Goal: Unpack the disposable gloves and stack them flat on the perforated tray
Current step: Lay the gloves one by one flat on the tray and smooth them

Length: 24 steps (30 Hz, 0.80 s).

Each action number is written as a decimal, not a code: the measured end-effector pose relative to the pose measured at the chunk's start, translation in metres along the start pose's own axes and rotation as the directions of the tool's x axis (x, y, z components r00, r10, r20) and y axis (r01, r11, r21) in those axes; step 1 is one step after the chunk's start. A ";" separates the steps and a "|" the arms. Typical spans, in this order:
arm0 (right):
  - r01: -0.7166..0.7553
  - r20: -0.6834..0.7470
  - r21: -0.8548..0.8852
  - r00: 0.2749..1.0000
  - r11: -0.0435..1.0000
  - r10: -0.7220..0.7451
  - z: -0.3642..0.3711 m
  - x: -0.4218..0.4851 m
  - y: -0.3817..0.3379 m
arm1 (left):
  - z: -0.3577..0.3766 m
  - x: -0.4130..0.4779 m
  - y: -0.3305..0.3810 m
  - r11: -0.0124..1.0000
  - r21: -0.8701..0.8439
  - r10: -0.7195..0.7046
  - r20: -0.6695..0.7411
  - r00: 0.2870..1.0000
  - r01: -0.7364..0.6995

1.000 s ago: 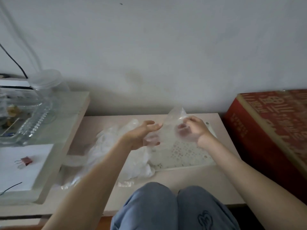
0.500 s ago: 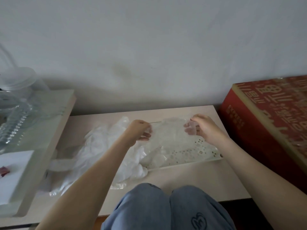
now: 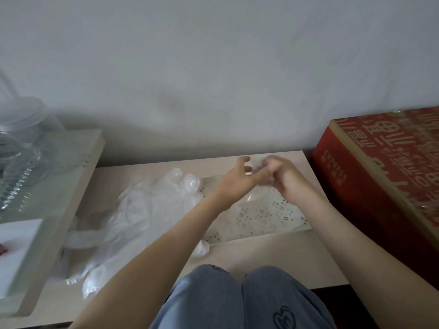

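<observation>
A white perforated tray (image 3: 266,235) lies on the beige table (image 3: 273,262), at its right half. A crumpled pile of clear disposable gloves (image 3: 147,210) sits left of the tray and laps over its near left corner. My two hands meet above the tray's far right part. My right hand (image 3: 283,178) has its fingers curled around a thin clear glove (image 3: 257,194), which hangs blurred towards the tray. My left hand (image 3: 237,180) reaches across with fingers spread, its fingertips touching the glove at my right hand.
A big red carton (image 3: 380,176) stands right against the table's right edge. On the left, a raised shelf (image 3: 64,186) carries a clear plastic jar (image 3: 21,131) and a white sheet (image 3: 16,248). My knees (image 3: 237,298) are at the table's near edge.
My hands had the glove stretched wide between them; now they have come together over the tray's far right. My left hand has crossed rightward and opened its fingers.
</observation>
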State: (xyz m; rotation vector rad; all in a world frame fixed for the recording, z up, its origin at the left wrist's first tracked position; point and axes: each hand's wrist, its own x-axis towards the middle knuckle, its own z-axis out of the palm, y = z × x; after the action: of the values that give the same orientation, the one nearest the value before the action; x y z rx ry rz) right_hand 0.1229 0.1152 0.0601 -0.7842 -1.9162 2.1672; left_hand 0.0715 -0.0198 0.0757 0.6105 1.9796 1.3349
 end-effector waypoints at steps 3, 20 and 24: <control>0.136 0.272 -0.075 0.956 0.988 -0.111 0.001 -0.006 0.000 | -0.001 0.010 0.006 0.957 -0.274 -0.120 -0.080 0.990 0.094; -0.149 0.389 0.099 0.916 0.984 0.099 -0.018 -0.004 0.038 | -0.029 0.019 -0.013 0.583 -0.809 -0.144 -0.015 0.989 0.072; -0.127 0.305 0.215 0.951 0.968 0.057 -0.019 -0.004 0.030 | -0.028 0.020 -0.020 0.712 -0.692 -0.298 -0.137 0.945 0.124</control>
State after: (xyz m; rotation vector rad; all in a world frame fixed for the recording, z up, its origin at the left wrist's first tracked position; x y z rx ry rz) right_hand 0.1421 0.1245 0.0318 -0.5417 -1.7261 2.6371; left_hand 0.0374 -0.0305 0.0589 -0.1405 1.4892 1.8920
